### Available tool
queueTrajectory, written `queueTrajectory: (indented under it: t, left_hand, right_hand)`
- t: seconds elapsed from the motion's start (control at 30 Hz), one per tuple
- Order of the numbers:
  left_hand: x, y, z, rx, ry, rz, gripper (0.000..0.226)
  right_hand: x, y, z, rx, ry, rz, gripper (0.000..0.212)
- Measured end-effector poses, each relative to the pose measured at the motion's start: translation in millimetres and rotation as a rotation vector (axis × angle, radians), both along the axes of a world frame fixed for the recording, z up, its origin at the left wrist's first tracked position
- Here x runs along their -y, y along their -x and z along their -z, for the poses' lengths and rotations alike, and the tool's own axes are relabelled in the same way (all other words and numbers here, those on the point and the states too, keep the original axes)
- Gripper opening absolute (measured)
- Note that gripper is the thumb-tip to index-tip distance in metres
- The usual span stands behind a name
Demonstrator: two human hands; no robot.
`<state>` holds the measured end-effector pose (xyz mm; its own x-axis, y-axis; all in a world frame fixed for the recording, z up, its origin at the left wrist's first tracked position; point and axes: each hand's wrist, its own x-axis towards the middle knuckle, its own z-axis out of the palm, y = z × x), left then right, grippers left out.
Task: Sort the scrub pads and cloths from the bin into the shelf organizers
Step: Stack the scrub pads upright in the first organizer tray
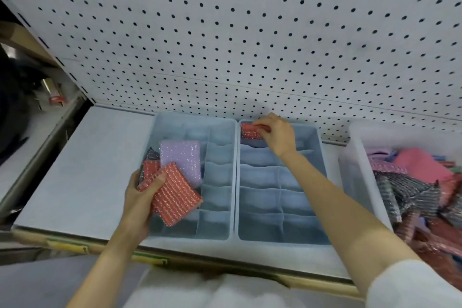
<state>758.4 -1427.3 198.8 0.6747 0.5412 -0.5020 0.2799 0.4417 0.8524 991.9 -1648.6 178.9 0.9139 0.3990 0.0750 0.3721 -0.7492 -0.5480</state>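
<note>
Two organizers sit side by side. Right hand point(277, 132) pinches a red scrub pad point(251, 130) into the back corner slot of the right organizer point(322, 155). Left hand point(145, 190) grips a stack of pads point(175, 192) over the left organizer point(231, 177); the loose purple pad point(182, 157), maybe only resting there, could slide off.

bin point(355, 172): cut off at right edge | red pad point(250, 130): half hidden by right hand point(277, 132)
</note>
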Motion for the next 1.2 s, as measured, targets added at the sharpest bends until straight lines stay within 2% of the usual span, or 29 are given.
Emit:
queueTrajectory:
  t: [0.2, 0.3, 0.37, 0.5, 0.6, 0.67, 0.73, 0.8, 0.87, 0.97, 1.03, 1.1, 1.2]
  left_hand:
    - [-23.7, -10.8, 5.6, -0.021, -0.037, 0.017, 0.051]
    - [-30.2, -19.8, 7.7, -0.029, -0.031, 0.028, 0.039]
    - [-33.4, -25.7, 8.6, -0.052, -0.025, 0.054, 0.041]
    - [-40.3, -28.7, 10.0, -0.071, -0.016, 0.091, 0.058]
    - [-41.2, -27.8, 11.0, -0.066, -0.011, 0.112, 0.072]
    - [-40.5, -27.4, 11.5, -0.062, -0.002, 0.115, 0.073]
    - [-40.3, -27.6, 11.2, -0.056, 0.003, 0.114, 0.069]
    - [-39.7, -27.9, 11.0, -0.044, 0.011, 0.107, 0.062]
    - [-39.8, -27.9, 11.7, -0.030, 0.016, 0.094, 0.052]
    - [-39.6, -27.3, 12.4, -0.022, 0.027, 0.084, 0.041]
    - [-38.5, -27.5, 11.5, -0.016, 0.032, 0.088, 0.046]
    - [-37.5, -27.7, 9.5, -0.013, 0.032, 0.104, 0.052]
    - [-36.3, -26.8, 6.6, -0.016, 0.033, 0.129, 0.056]
  right_hand:
    - [-0.6, -7.0, -6.5, -0.003, -0.146, -0.017, 0.024]
    - [-3.8, -11.1, -2.2, 0.017, -0.064, -0.052, 0.023]
    - [-8.7, -10.5, 5.0, 0.043, -0.065, -0.022, 0.022]
    - [-11.6, -5.8, 25.3, 0.207, 0.027, 0.008, 0.017]
    - [-7.7, -4.3, 29.7, 0.227, 0.048, 0.033, 0.019]
    - [-4.4, -4.4, 25.7, 0.192, 0.028, 0.026, 0.023]
    - [2.2, 0.7, 15.9, 0.143, -0.078, 0.077, 0.027]
    - [14.3, 17.9, -0.9, 0.009, -0.258, 0.186, 0.021]
    - [31.3, 49.8, -12.9, -0.178, -0.353, 0.225, 0.011]
    - [52.6, 112.0, -8.8, -0.335, -0.285, 0.130, 0.012]
    - [54.8, 143.0, 2.3, -0.390, -0.212, 0.067, 0.017]
    - [45.9, 156.5, 12.8, -0.351, -0.146, -0.006, 0.037]
    - [21.6, 160.6, 14.9, -0.339, -0.225, 0.032, 0.038]
